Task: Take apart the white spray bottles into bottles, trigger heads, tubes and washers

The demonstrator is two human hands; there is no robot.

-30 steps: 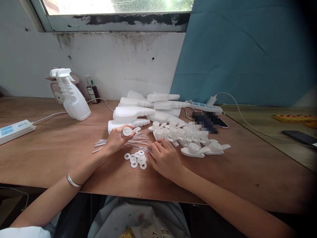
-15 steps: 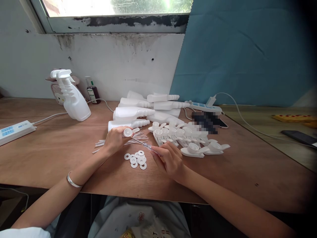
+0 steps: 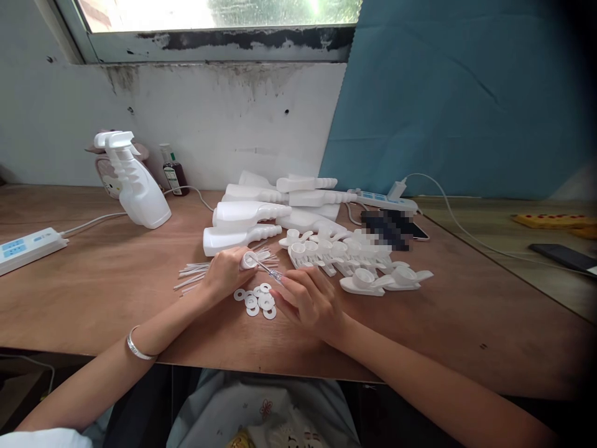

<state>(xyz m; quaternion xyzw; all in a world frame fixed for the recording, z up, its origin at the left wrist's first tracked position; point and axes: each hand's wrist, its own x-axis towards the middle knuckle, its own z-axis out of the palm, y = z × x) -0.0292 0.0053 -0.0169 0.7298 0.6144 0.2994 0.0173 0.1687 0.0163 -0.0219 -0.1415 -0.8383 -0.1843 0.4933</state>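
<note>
While left fingers (image 3: 234, 256) grip a white part (image 3: 249, 261), right fingers (image 3: 301, 287) pinch a clear-handled tool (image 3: 275, 274)

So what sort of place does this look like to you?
Probably a small hand-assembly workspace, perhaps a home workshop: a brown wooden table bears a heap of white plastic bottles lying on their sides, a cluster of white plastic spray heads, and a small pile of flat white rings.
</note>
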